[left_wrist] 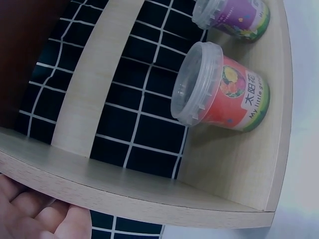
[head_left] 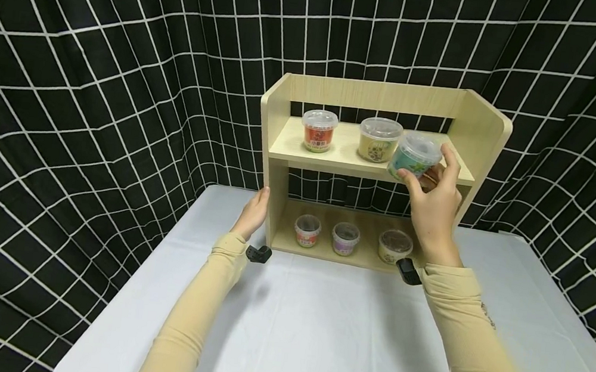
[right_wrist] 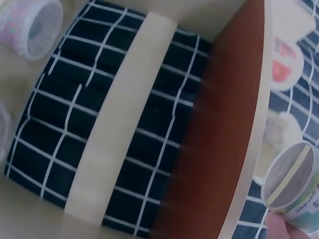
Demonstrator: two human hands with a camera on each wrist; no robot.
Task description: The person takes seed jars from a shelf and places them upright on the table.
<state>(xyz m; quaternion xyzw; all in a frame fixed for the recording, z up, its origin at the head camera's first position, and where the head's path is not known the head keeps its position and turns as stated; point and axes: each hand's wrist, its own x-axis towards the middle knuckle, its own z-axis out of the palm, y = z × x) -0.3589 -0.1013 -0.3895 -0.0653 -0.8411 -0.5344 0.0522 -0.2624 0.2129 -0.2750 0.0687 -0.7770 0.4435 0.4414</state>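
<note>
My right hand (head_left: 435,211) grips a teal-labelled plastic cup (head_left: 413,155) with a clear lid, thumb on its near side and fingers round the far side. The cup is tilted in front of the upper shelf's right part. In the right wrist view, the cup (right_wrist: 308,205) appears at the right edge with a fingertip under it. On the upper shelf stand a red-labelled cup (head_left: 318,133) and a yellow-labelled cup (head_left: 377,143). Against the outer left side of the wooden shelf unit (head_left: 273,174) rests my left hand (head_left: 253,213), holding nothing.
The lower shelf holds a small red-labelled cup (head_left: 307,232), a purple-labelled cup (head_left: 345,239) and a pale yellow-labelled cup (head_left: 394,248). The unit stands on a white-covered table (head_left: 317,325). Black cloth with a white grid (head_left: 123,103) surrounds the table's back and sides.
</note>
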